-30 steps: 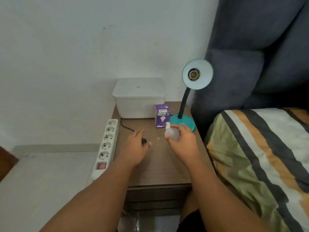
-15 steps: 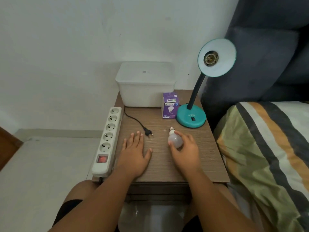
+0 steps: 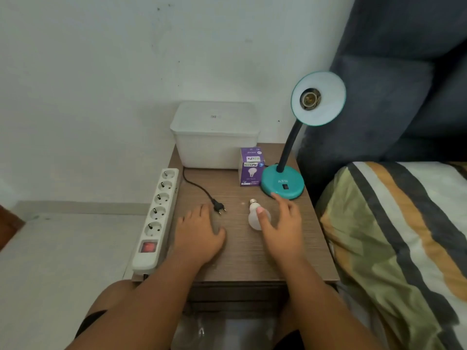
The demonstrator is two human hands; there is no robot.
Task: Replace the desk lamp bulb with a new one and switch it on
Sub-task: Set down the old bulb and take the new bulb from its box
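Observation:
A teal desk lamp (image 3: 282, 185) stands at the back right of the wooden bedside table (image 3: 242, 253); its shade (image 3: 318, 98) faces me with an empty socket. A white bulb (image 3: 254, 215) lies on the table, screw base pointing away. My right hand (image 3: 283, 228) hovers over it with fingers spread, the thumb touching the bulb. My left hand (image 3: 199, 234) rests flat on the table, open, just before the lamp's black plug (image 3: 219, 207), which lies unplugged. A purple bulb box (image 3: 250, 166) stands left of the lamp base.
A white power strip (image 3: 155, 218) with a red switch lies along the table's left edge. A white lidded box (image 3: 214, 135) sits at the back against the wall. A bed with a striped blanket (image 3: 394, 238) and dark headboard is on the right.
My right hand has set the bulb down on the table and opened its fingers. My left hand drew back from the plug and lies flat. My head moved, shifting the view.

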